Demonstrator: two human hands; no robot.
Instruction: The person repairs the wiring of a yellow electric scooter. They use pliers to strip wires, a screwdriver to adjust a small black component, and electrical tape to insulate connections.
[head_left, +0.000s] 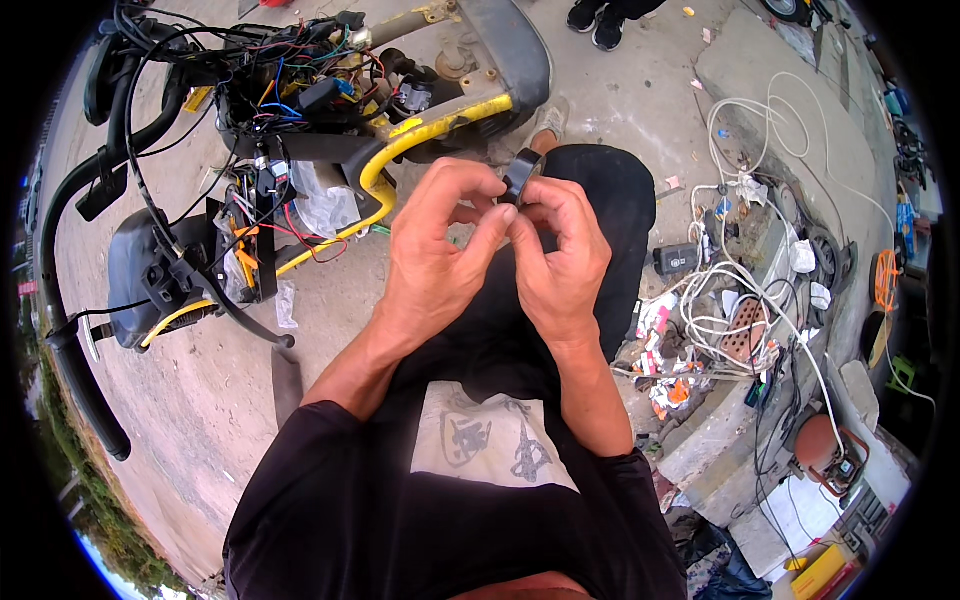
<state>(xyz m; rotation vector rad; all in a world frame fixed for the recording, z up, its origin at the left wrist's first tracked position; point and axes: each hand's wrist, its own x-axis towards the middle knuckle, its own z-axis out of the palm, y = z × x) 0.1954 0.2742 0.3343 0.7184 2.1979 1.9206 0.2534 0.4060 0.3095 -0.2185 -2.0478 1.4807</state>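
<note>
My left hand [440, 245] and my right hand [558, 260] are raised over my dark-trousered leg [620, 215], both closed on a roll of black tape [517, 175]. The fingertips and thumbs meet at the roll's near side; whether a loose end is pinched there is too small to tell. Beyond and left of my hands lies a yellow-and-black scooter [430, 125], its body opened, with tangled coloured wires [300, 95] and black handlebar [90, 400] showing.
Another person's legs in black shoes [605, 30] stand beyond me. On the right are coiled white cables [715, 280], scattered litter [670, 390], a perforated brown brick [745, 325], a red round-topped object [815, 440] and broken concrete edging [700, 430].
</note>
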